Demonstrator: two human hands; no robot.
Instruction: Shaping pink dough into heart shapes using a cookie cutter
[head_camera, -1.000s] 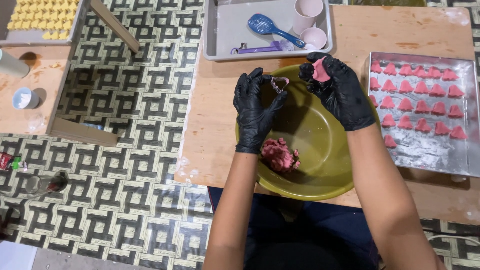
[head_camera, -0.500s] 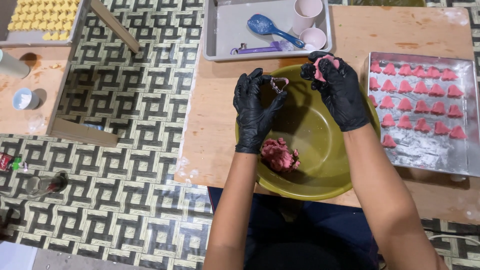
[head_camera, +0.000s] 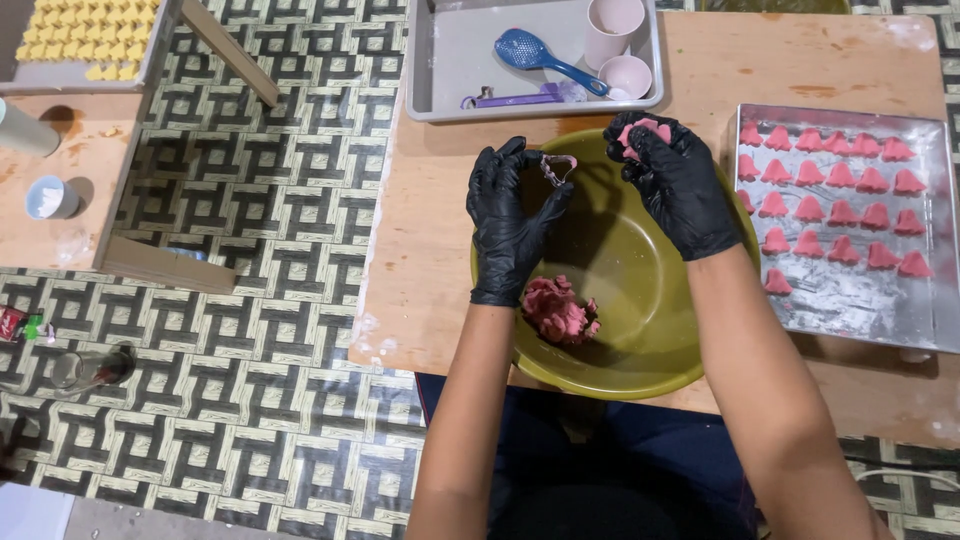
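Note:
Both my hands wear black gloves and hover over an olive-green bowl (head_camera: 640, 330) on a low wooden table. My left hand (head_camera: 510, 220) pinches a small metal cookie cutter (head_camera: 558, 165) between thumb and fingertips. My right hand (head_camera: 680, 180) is closed around a piece of pink dough (head_camera: 640, 130) at the bowl's far rim. A lump of pink dough (head_camera: 556, 310) lies in the bowl near my left wrist. To the right, a foil-lined tray (head_camera: 850, 290) carries several pink shaped dough pieces (head_camera: 830, 190) in rows.
A grey tray (head_camera: 440, 90) at the back holds a blue scoop (head_camera: 540, 52), a purple tool (head_camera: 510, 100) and two pink cups (head_camera: 615, 30). At far left a second table (head_camera: 60, 230) bears yellow pieces (head_camera: 80, 30), a small cup (head_camera: 50, 197). A glass (head_camera: 90, 370) lies on the patterned floor.
My right hand has shifted slightly right and away from the left hand, working the pink dough in its fingers. The left hand keeps the cutter in place.

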